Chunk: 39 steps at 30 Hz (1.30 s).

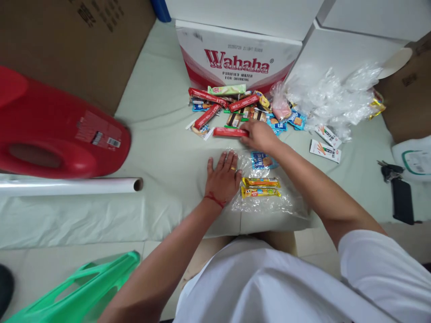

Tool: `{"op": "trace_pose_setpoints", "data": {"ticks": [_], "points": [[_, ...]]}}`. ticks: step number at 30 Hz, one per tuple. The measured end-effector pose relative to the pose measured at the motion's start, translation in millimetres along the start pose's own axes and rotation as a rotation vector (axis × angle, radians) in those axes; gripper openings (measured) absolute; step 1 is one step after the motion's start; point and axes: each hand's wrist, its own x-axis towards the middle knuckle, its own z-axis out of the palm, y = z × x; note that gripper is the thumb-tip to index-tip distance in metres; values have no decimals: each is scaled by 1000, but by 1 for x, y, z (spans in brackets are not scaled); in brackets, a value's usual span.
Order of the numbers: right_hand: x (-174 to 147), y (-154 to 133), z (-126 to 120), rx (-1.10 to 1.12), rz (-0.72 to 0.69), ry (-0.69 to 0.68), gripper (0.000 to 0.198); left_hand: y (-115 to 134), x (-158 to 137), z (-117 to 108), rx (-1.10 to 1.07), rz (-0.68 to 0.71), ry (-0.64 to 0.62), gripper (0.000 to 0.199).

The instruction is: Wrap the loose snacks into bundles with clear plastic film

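Observation:
My right hand (258, 136) grips one end of a red-wrapped snack bar (229, 132) in front of a pile of packaged snacks. My left hand (222, 176) lies flat, fingers spread, at the left edge of a clear plastic bag (289, 204). Two yellow snack sticks (261, 192) and a blue biscuit packet (262, 160) lie on or inside the bag; which one I cannot tell. Behind my right hand, the pile holds more red bars (244, 102), a green-wrapped bar (227, 89) and several small blue packets (296, 120).
A white-and-red Wahaha carton (239, 58) stands behind the pile. Crumpled clear bags (333, 98) and white snack packets (325, 150) lie to the right, keys (390, 170) farther off. On the left are a big red jug (60, 130), a plastic roll (67, 186) and a green stool (81, 291).

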Motion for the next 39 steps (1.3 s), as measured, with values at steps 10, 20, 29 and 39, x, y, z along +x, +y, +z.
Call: {"op": "trace_pose_setpoints", "data": {"ticks": [10, 20, 29, 39], "points": [[-113, 85, -2, 304, 225, 49, 49, -1, 0, 2, -39, 17, 38, 63], [-105, 52, -6, 387, -28, -17, 36, 0, -1, 1, -28, 6, 30, 62], [-182, 80, -13, 466, 111, -52, 41, 1, -1, 1, -30, 10, 53, 62], [-108, 120, -17, 194, 449, 224, 40, 2, -1, 0, -17, 2, 43, 63]]}}
